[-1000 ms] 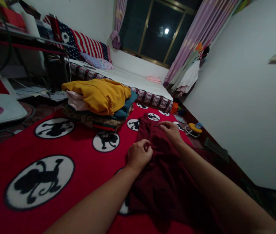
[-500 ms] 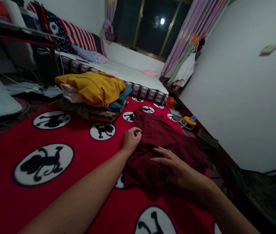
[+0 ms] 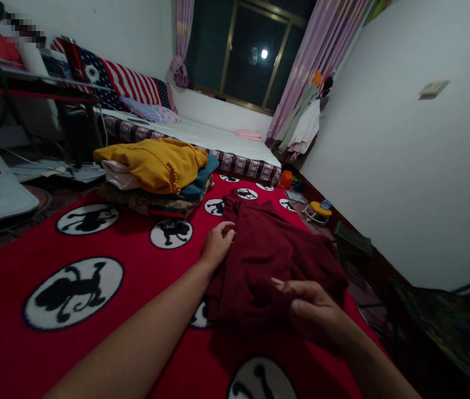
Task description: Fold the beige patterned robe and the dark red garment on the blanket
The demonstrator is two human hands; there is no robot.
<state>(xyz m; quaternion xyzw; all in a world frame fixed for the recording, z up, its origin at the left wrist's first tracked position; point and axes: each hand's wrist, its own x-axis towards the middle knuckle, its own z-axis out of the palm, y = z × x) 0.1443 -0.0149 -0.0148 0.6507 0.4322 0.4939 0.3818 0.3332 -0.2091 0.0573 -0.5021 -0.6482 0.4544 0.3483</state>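
A dark maroon garment (image 3: 268,244) lies spread and rumpled on the red blanket (image 3: 143,293), which is printed with black figures in white circles. My left hand (image 3: 217,244) is at the garment's left edge, its fingers curled and pinching the cloth there. At the near right part of the garment is my right hand (image 3: 316,307), thumb and fingers closed on a raised fold. Which garment it is, I cannot make out. Left of it and farther back sits a stack of folded clothes with a yellow garment (image 3: 156,160) on top.
Behind the stack stands a bed (image 3: 202,133) below the window. A small yellow-topped stool (image 3: 320,209) and a dark folding stool (image 3: 353,241) line the right wall. At the left are a cluttered desk (image 3: 31,91) and a white chair seat (image 3: 6,194).
My right hand has gone from spread fingers over the garment to gripping a fold nearer me, and the near cloth is pulled smoother. The left hand stays at the left edge. The view has tilted slightly.
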